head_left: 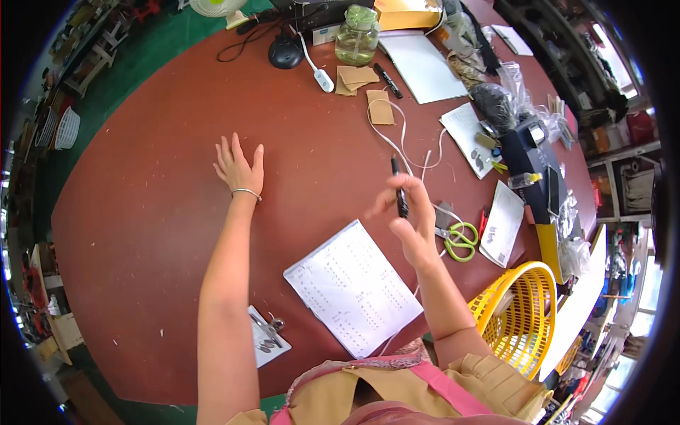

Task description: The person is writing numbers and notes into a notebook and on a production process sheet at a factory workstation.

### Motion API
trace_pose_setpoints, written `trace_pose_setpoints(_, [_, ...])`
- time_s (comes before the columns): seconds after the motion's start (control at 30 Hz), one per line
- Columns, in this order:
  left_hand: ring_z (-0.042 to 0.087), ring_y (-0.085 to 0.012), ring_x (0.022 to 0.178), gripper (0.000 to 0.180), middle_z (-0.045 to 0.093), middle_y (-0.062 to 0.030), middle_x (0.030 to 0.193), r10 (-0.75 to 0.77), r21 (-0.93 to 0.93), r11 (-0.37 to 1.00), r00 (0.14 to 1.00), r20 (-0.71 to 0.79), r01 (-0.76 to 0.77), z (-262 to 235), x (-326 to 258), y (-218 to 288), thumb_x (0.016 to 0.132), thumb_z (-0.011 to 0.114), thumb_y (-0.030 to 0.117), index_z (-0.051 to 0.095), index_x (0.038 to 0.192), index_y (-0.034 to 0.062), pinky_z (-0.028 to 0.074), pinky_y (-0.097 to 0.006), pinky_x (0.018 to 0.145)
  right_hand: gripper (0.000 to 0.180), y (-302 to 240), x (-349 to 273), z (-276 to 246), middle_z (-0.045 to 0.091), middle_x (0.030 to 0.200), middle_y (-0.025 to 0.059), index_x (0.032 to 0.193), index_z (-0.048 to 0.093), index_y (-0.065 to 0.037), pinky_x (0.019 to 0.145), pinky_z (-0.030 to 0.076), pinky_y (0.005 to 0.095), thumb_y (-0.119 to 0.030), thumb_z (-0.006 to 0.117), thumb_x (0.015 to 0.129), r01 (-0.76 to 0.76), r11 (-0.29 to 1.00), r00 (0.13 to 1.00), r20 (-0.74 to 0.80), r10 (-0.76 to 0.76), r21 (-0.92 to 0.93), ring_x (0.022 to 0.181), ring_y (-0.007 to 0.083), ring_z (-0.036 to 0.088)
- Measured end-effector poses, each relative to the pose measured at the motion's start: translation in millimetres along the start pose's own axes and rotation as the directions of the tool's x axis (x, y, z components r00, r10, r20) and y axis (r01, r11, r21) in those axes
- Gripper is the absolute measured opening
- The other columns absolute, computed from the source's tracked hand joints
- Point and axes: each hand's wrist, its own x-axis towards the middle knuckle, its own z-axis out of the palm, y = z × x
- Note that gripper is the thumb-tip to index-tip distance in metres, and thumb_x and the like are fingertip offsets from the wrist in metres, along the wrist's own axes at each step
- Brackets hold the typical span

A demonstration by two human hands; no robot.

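Observation:
My left hand point(239, 166) lies palm down on the reddish-brown table point(156, 227), fingers spread, with a thin bracelet at the wrist. My right hand point(413, 219) is raised over the table's right half, curled around a black marker pen point(401, 198); some of its fingers are blurred. Below and left of that hand rests an open notebook point(354, 292) with handwritten columns. Scissors point(462, 242) with green handles lie just right of the right wrist. Between my left forearm and the notebook is a small clipboard point(268, 338), partly hidden by the arm.
A yellow plastic basket point(545, 312) stands at the lower right. Toward the far side are a jar point(356, 39) of greenish liquid, cardboard pieces point(380, 108), another black marker point(388, 81) and a white power strip point(324, 80). A white cord point(404, 134) loops beyond my right hand. Papers and plastic bags crowd the right edge.

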Motion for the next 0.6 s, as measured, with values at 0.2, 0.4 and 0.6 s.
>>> trace_pose_setpoints(0.2, [0.055, -0.0260, 0.125, 0.035, 0.061, -0.0125, 0.136, 0.395, -0.493, 0.821, 0.909, 0.131, -0.286, -131.3, -102.0, 14.8, 0.100, 0.062, 0.028, 0.065, 0.129, 0.0087, 0.044, -0.038, 0.104, 0.080, -43.9, -121.2, 38.2, 0.046, 0.061, 0.0046, 0.116, 0.052, -0.003, 0.054, 0.037, 0.0311, -0.078, 0.033, 0.096, 0.027, 0.821, 0.969, -0.217, 0.119, 0.570, 0.053, 0.0170, 0.043])
trace_pose_setpoints(0.4, [0.069, -0.0234, 0.095, 0.022, 0.072, -0.0122, 0.108, 0.444, -0.729, 0.673, 0.858, 0.259, -0.129, -240.9, -287.3, 4.7, 0.097, 0.065, 0.018, 0.072, 0.114, 0.0060, 0.053, -0.031, 0.082, 0.034, -65.8, -232.6, 61.6, 0.040, 0.067, -0.0039, 0.111, 0.049, -0.009, 0.054, 0.031, 0.0274, -0.041, 0.055, 0.102, 0.284, 0.769, 0.959, -0.168, -0.229, 0.573, 0.055, 0.0085, 0.033])
trace_pose_setpoints(0.6, [0.068, -0.0284, 0.099, 0.015, 0.073, -0.0098, 0.103, 0.660, -0.491, 0.702, 0.730, 0.177, -0.516, -243.5, -430.1, -47.1, 0.091, 0.069, 0.014, 0.073, 0.105, 0.0087, 0.054, -0.038, 0.085, 0.032, -121.4, -309.0, 65.5, 0.042, 0.066, -0.0086, 0.090, 0.043, -0.015, 0.047, 0.021, 0.0183, 0.004, 0.069, 0.092, 0.209, 0.970, 0.903, -0.406, -0.141, 0.127, 0.054, -0.0008, 0.032])
